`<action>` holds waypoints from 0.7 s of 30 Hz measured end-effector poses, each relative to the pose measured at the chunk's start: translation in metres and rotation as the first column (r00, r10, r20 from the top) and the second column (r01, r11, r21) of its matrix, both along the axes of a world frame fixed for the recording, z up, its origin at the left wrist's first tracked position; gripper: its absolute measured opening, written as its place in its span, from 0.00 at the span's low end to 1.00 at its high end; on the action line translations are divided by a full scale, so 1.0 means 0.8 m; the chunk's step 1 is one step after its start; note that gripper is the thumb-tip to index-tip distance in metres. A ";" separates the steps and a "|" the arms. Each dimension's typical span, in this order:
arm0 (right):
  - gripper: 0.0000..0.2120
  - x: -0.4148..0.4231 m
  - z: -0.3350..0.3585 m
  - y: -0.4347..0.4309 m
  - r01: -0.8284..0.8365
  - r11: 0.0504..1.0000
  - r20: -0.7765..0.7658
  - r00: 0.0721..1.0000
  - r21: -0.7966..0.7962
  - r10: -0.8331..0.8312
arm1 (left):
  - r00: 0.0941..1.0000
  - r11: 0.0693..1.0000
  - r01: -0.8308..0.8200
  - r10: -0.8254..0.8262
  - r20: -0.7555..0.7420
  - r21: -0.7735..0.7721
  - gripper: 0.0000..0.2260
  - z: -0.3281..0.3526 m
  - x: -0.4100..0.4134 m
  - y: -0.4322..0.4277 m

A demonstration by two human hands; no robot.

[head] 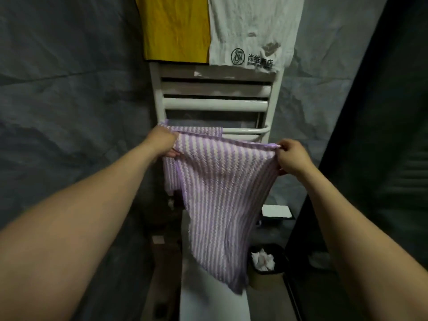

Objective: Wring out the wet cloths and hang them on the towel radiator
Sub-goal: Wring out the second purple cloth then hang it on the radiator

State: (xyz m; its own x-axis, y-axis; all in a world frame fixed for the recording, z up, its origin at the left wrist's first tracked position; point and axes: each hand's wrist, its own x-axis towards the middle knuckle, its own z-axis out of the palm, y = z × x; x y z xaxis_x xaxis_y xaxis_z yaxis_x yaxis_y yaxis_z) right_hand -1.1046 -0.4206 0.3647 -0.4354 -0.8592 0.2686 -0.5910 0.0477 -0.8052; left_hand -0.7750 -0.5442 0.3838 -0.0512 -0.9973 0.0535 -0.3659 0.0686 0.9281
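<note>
Purple striped cloth (220,181) being held up by top corners, left hand (162,142) and right hand (290,158) pinching it, being stretched flat for draping over low bar of towel radiator (215,105). Yellow cloth (176,26) and white cloth (252,28) being dried up top.

— What is being held?
— Left hand (162,142) and right hand (291,158) grip the top corners of a purple-and-white striped cloth (222,181) before a white tubular towel radiator (215,105).
— And above?
— A yellow cloth (176,26) and a white printed cloth (252,26) hang side by side.
</note>
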 end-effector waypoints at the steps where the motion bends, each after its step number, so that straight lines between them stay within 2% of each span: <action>1: 0.09 0.004 -0.001 0.000 -0.007 1.000 0.062 0.998 -0.007 0.007 | 1.000 1.000 -0.018 0.018 0.013 -0.007 0.16 0.002 -0.006 -0.001; 5: 0.11 0.005 -0.007 -0.004 -0.029 0.998 0.304 0.953 0.055 0.011 | 0.989 0.990 0.079 -0.093 0.113 0.121 0.06 -0.003 -0.015 0.001; 7: 0.11 -0.003 -0.008 -0.009 -0.016 1.000 0.390 0.921 0.025 0.005 | 0.993 0.994 0.072 -0.080 0.088 0.088 0.05 -0.002 -0.019 -0.002; 8: 0.10 -0.004 -0.008 -0.012 0.044 0.998 0.377 0.926 -0.049 -0.022 | 0.998 0.999 0.049 -0.049 0.043 0.000 0.05 0.000 -0.020 -0.007; 9: 0.08 -0.003 -0.006 -0.012 0.118 0.979 0.334 0.941 -0.167 -0.056 | 1.000 0.988 0.008 -0.008 -0.001 -0.153 0.07 0.003 -0.020 -0.005; 10: 0.07 -0.003 -0.006 -0.011 0.175 0.945 0.246 0.963 -0.275 -0.107 | 1.000 0.954 -0.010 0.005 -0.018 -0.301 0.09 0.002 -0.020 -0.006; 11: 0.06 -0.004 -0.006 -0.006 0.129 0.945 0.113 0.989 -0.302 -0.099 | 0.999 0.924 0.039 -0.034 0.021 -0.380 0.10 -0.005 -0.017 -0.006; 12: 0.05 -0.003 -0.008 0.002 0.017 0.988 -0.078 0.997 -0.152 -0.029 | 0.975 0.920 0.173 -0.109 0.195 -0.350 0.11 -0.017 -0.014 -0.006; 13: 0.05 0.002 -0.012 0.016 -0.099 0.979 -0.256 0.956 0.177 0.143 | 0.852 0.921 0.337 -0.210 0.479 -0.195 0.11 -0.032 -0.011 0.000; 14: 0.06 0.001 -0.022 0.028 -0.154 0.830 -0.275 0.897 0.537 0.344 | 0.678 0.934 0.356 -0.272 0.682 0.019 0.10 -0.046 -0.006 0.006; 15: 0.07 -0.002 -0.027 0.036 -0.190 0.689 -0.168 0.893 0.699 0.417 | 0.535 0.937 0.318 -0.304 0.789 0.146 0.10 -0.052 0.001 0.010; 16: 0.10 -0.005 -0.029 0.038 -0.228 0.715 -0.062 0.933 0.661 0.355 | 0.541 0.947 0.298 -0.273 0.795 0.122 0.12 -0.054 0.006 0.007; 18: 0.09 -0.019 -0.034 0.026 -0.110 0.931 0.049 0.994 0.347 0.100 | 0.737 0.975 0.207 -0.104 0.668 -0.076 0.17 -0.043 0.007 -0.001; 20: 0.01 -0.018 -0.032 0.019 -0.036 0.988 0.063 0.998 0.149 0.027 | 0.798 0.975 0.160 -0.034 0.602 -0.156 0.20 -0.026 0.003 -0.001; 21: 0.04 -0.016 -0.030 0.013 -0.033 0.994 0.076 0.997 0.103 0.025 | 0.801 0.974 0.156 -0.028 0.598 -0.164 0.18 -0.017 0.000 -0.001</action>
State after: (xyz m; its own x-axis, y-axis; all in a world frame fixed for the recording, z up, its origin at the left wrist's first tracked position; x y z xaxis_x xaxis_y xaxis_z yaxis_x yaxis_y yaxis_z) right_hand -1.1175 -0.4104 0.3407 -0.4256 -0.8933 0.1445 -0.5321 0.1179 -0.8385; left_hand -0.7750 -0.5451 0.3700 -0.2277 -0.9579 0.1746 -0.8189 0.2854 0.4979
